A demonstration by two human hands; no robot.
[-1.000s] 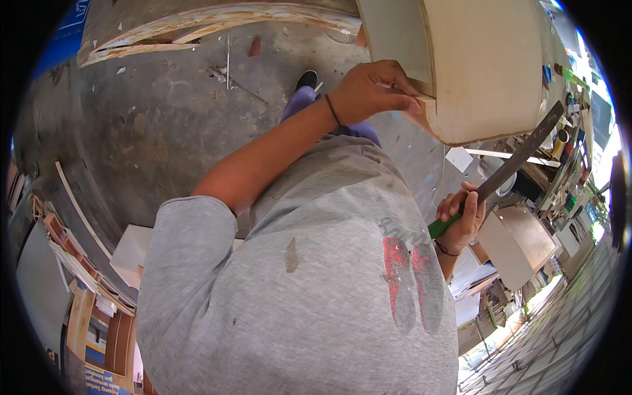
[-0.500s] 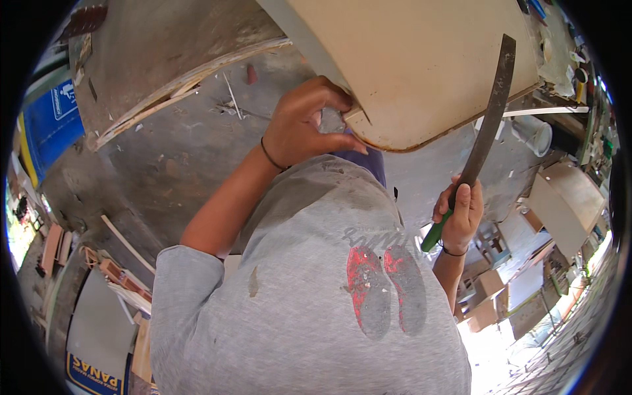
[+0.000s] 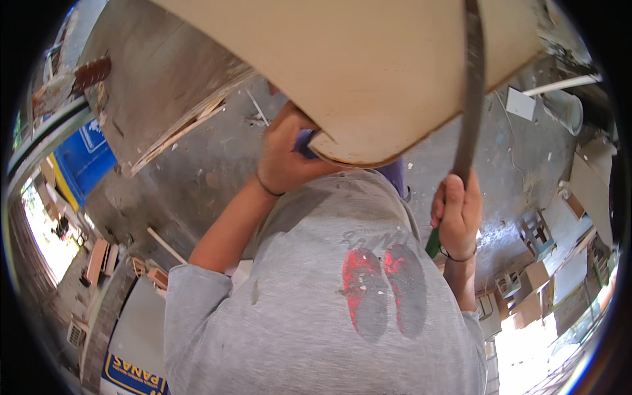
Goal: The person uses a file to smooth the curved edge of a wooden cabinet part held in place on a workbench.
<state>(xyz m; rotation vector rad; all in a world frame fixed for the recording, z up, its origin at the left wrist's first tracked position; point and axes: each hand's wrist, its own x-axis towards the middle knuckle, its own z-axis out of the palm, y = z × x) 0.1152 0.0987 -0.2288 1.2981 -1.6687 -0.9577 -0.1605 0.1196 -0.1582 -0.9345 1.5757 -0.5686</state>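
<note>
My right hand (image 3: 457, 207) is wrapped round the green handle (image 3: 432, 242) of a long, dark, flat metal file (image 3: 471, 99). The blade points away from me and passes above the right part of a cream board (image 3: 368, 72); whether it touches the board cannot be made out. My left hand (image 3: 286, 148) grips the board at its near rounded corner, thumb along the edge and fingers partly hidden behind it. A small slit or loose sliver shows at that corner. The board's worn brown edge curves up to the right.
A large brown curved panel (image 3: 158, 72) with a splintered edge stands at the far left. A blue and yellow panel (image 3: 85, 161) is beyond it. On the right lie a white bucket (image 3: 567, 112), a white square piece (image 3: 521, 103) and wood offcuts. Scraps litter the grey floor (image 3: 191, 191).
The cream board has shifted left and nearer to me, with my left hand still at its corner. The file has swung more upright and moved left, its tip now past the top of the view.
</note>
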